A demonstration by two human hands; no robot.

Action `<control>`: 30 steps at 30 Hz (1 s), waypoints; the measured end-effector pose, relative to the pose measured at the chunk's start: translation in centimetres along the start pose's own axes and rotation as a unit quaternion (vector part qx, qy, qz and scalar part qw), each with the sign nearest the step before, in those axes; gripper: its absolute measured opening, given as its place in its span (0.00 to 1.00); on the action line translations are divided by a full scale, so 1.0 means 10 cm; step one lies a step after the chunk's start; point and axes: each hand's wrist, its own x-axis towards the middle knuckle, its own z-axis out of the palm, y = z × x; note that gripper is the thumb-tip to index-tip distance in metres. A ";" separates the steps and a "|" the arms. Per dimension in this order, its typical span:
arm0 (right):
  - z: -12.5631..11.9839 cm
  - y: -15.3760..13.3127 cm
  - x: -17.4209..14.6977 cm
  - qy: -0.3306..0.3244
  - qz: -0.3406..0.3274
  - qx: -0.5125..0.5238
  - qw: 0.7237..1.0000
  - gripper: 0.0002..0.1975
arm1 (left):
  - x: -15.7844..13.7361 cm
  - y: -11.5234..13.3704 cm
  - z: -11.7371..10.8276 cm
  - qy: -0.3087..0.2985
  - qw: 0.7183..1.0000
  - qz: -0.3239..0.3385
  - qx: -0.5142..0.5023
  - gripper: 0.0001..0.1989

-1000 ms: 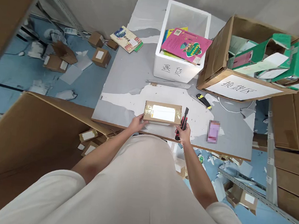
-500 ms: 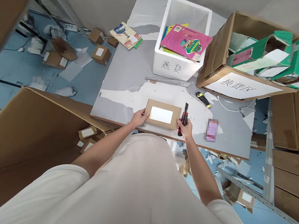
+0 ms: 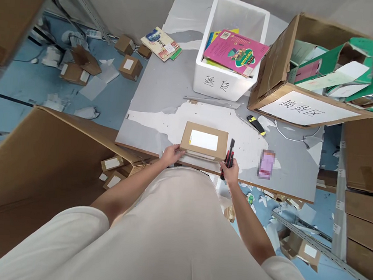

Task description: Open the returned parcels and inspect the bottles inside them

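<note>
A small brown cardboard box (image 3: 222, 143) with a white label on top is at the near edge of the table, its front side tipped toward me. My left hand (image 3: 172, 154) grips the box's near left corner, fingers closed on it. At the near right corner, my right hand (image 3: 230, 170) is closed around a black and red utility knife (image 3: 230, 155) and also touches the box. The knife points away from me, and its handle is partly covered by my fingers.
A yellow and black cutter (image 3: 256, 125) and a blurred pink item (image 3: 266, 164) lie on the table (image 3: 141, 129). Behind stand a white foam box (image 3: 201, 77) of books and a carton (image 3: 274, 73) of green boxes. A large open carton (image 3: 56, 158) is at left.
The small box has tilted, so more of its near side shows. Both hands still hold it at the corners, and the view has shifted slightly.
</note>
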 end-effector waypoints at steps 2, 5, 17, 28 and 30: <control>-0.05 -0.09 0.10 0.053 -0.005 0.038 0.998 0.23 | -0.02 0.18 -0.09 0.042 0.998 0.018 0.038 0.21; -0.11 -0.26 0.29 0.090 -0.021 0.007 0.996 0.21 | 0.08 0.44 -0.18 0.091 0.990 0.008 0.112 0.24; -0.12 -0.38 0.46 0.071 -0.023 -0.134 0.988 0.20 | 0.01 0.37 0.00 0.093 0.933 0.255 0.237 0.24; -0.06 -1.24 0.33 -0.254 -0.337 -0.450 0.787 0.27 | 0.17 0.12 0.18 0.065 0.861 0.433 0.260 0.15; 0.06 -1.37 0.37 -0.293 -0.343 -0.524 0.722 0.28 | 0.17 0.12 0.18 0.060 0.862 0.433 0.257 0.15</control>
